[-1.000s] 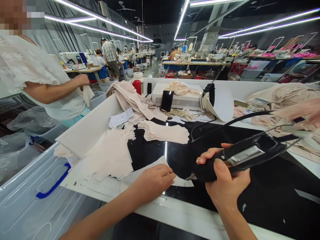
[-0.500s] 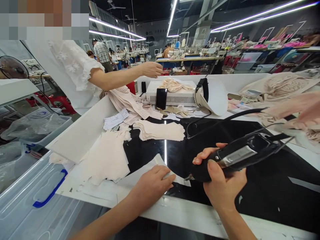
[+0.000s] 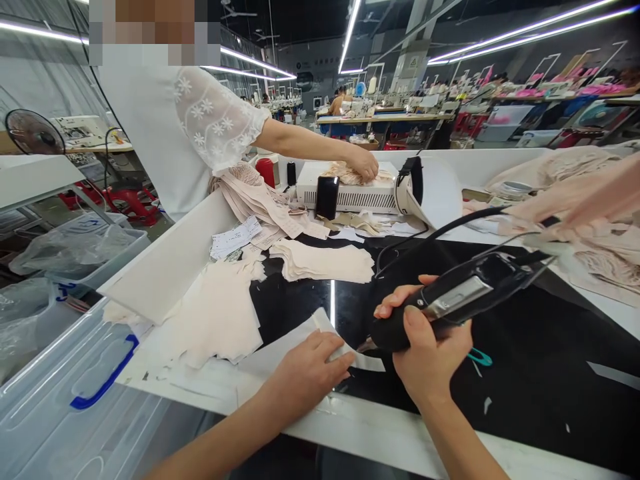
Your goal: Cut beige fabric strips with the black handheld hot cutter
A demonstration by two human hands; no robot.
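Observation:
My left hand [image 3: 313, 370] lies flat on a white sheet-like piece [image 3: 280, 340], with its fingertips near the curved edge. A narrow pale strip [image 3: 323, 320] sticks out past those fingers. In my right hand [image 3: 433, 353] is a black corded hand-held power tool [image 3: 455, 297] with a metal plate on its side. The tool's tip is down beside the curved edge of the white piece; the exact contact is hard to make out. Behind, a stack of cream cut fabric [image 3: 325, 261] rests on the black work surface [image 3: 520, 393], and more cream pieces [image 3: 220, 313] lie at the left.
A co-worker's hand [image 3: 363, 163] is on a fabric bundle atop a white vented box [image 3: 305, 183]. Near it stand a black phone-like object [image 3: 327, 198] and a white lamp shade [image 3: 443, 193]. Blurred pink fabric [image 3: 600, 200] hangs at the right. A teal loop [image 3: 481, 358] lies beside my right hand.
My right hand and the tool have shifted left along the white piece's edge. The co-worker's hand has reached right, down onto the fabric bundle. A teal loop now shows. My left hand stays put.

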